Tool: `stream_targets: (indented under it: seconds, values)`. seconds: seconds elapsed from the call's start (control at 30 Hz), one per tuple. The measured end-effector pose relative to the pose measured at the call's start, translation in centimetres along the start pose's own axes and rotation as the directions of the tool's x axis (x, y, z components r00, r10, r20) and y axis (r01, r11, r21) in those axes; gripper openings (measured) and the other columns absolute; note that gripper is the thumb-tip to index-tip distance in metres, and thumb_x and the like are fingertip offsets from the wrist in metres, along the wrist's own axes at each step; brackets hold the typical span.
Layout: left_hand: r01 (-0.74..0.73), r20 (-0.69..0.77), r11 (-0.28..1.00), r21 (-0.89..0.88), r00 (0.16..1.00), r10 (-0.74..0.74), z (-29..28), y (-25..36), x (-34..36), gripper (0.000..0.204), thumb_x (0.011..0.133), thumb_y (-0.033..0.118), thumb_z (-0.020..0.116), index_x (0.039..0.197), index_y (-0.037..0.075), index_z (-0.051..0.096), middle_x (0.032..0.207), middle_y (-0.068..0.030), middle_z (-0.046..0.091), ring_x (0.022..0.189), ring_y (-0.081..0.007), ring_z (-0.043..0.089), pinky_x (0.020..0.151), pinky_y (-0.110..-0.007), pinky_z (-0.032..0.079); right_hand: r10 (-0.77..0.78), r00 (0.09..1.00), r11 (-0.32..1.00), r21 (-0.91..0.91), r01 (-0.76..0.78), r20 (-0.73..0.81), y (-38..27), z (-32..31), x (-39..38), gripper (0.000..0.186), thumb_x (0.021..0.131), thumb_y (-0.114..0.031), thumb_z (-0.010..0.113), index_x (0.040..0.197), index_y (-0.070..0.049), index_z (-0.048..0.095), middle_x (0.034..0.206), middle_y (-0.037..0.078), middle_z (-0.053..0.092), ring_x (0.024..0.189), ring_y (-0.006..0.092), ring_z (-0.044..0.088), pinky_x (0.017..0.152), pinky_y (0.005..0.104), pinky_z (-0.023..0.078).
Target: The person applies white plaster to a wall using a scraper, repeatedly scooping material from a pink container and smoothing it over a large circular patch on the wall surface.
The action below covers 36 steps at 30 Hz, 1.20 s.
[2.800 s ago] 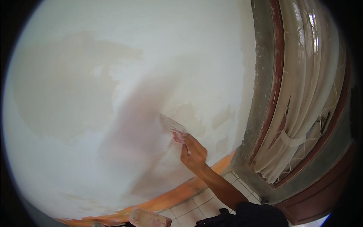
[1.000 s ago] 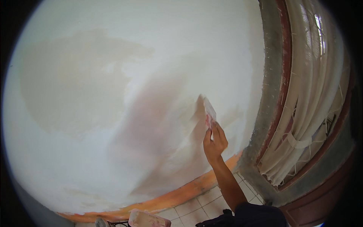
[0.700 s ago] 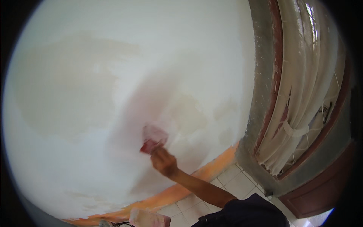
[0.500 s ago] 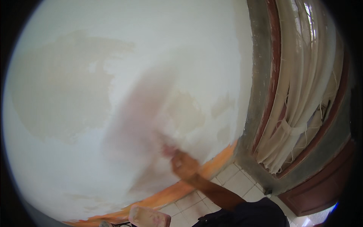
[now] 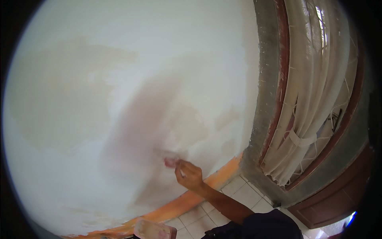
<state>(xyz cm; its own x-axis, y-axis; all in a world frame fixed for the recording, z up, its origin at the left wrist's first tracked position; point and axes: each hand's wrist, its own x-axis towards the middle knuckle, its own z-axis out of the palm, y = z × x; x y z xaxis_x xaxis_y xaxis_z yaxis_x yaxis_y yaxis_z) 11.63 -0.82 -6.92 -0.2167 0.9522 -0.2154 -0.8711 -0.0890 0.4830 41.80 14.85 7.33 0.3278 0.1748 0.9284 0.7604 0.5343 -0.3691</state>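
Observation:
My right hand [image 5: 189,175] is closed around a putty knife [image 5: 171,162] with a reddish handle, its flat blade against or very close to the white wall [image 5: 119,171]. Beige unpainted-looking patches lie above the blade, one small patch [image 5: 187,125] being nearest. Blur hides the exact edge of the blade. At the bottom of the view sits a pale, pink-smeared rectangular container [image 5: 153,230], cut off by the frame. My left hand does not show.
An orange band [image 5: 175,207] runs along the wall's foot, above white floor tiles [image 5: 242,191]. To the right are a grey window surround [image 5: 267,79], a tied cream curtain [image 5: 306,119] and a reddish-brown panelled door [image 5: 330,191]. A broad beige patch [image 5: 59,95] covers the wall's left.
My right hand and the putty knife have shifted slightly left and look sharper. The whole view has moved a little, with the container dropping lower in the frame.

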Motion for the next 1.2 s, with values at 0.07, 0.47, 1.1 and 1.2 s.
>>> stream_targets:
  seconds: [0.07, 0.47, 1.1, 1.2]
  values:
    - [0.037, 0.185, 0.998, -0.052, 0.982, -0.026, 0.8, 0.1, 0.4, 0.086, 0.075, 0.045, 0.069, 0.146, 0.007, 0.037, 0.145, -0.017, 0.044, 0.131, -0.038, 0.044, 0.106, -0.057, 0.04, 0.014, 0.998, 1.0, 0.021, -0.015, 0.062, -0.5, -2.1, -0.5, 0.019, 0.072, 0.005, 0.07, 0.09, 0.001, 0.07, 0.089, 0.015, 0.069, 0.075, 0.0282, 0.07, 0.065, 0.0309, 0.058]
    - [0.061, 0.132, 0.998, 0.027, 0.989, -0.064, 3.8, -5.6, -1.3, 0.067, 0.084, 0.049, 0.05, 0.136, 0.007, 0.044, 0.125, -0.0122, 0.054, 0.113, -0.0297, 0.056, 0.093, -0.046, 0.05, 0.964, 0.055, -0.092, 0.522, -0.848, 0.26, 11.3, -18.2, -9.0, 0.02, 0.079, 0.0, 0.067, 0.098, -0.006, 0.064, 0.089, 0.005, 0.067, 0.078, 0.016, 0.066, 0.068, 0.0257, 0.054]
    - [0.21, 0.059, 0.978, -0.002, 0.976, -0.21, 7.7, -14.9, -3.3, 0.07, 0.085, 0.052, 0.051, 0.138, 0.008, 0.042, 0.126, -0.0124, 0.052, 0.115, -0.0308, 0.054, 0.093, -0.047, 0.049, 0.865, -0.041, -0.362, 0.567, -0.74, 0.5, 15.0, -23.0, -6.5, 0.04, 0.08, 0.001, 0.064, 0.118, -0.004, 0.055, 0.108, 0.009, 0.062, 0.099, 0.0235, 0.063, 0.084, 0.0366, 0.055]
    - [0.209, 0.078, 0.978, -0.03, 0.975, -0.206, 7.9, -15.8, -3.1, 0.07, 0.085, 0.052, 0.051, 0.139, 0.009, 0.042, 0.128, -0.0129, 0.051, 0.116, -0.0311, 0.053, 0.094, -0.047, 0.048, 0.907, -0.114, -0.347, 0.565, -0.749, 0.405, 18.0, -24.6, -8.4, 0.041, 0.078, 0.002, 0.065, 0.117, -0.005, 0.057, 0.109, 0.008, 0.063, 0.098, 0.0252, 0.064, 0.084, 0.0374, 0.056]
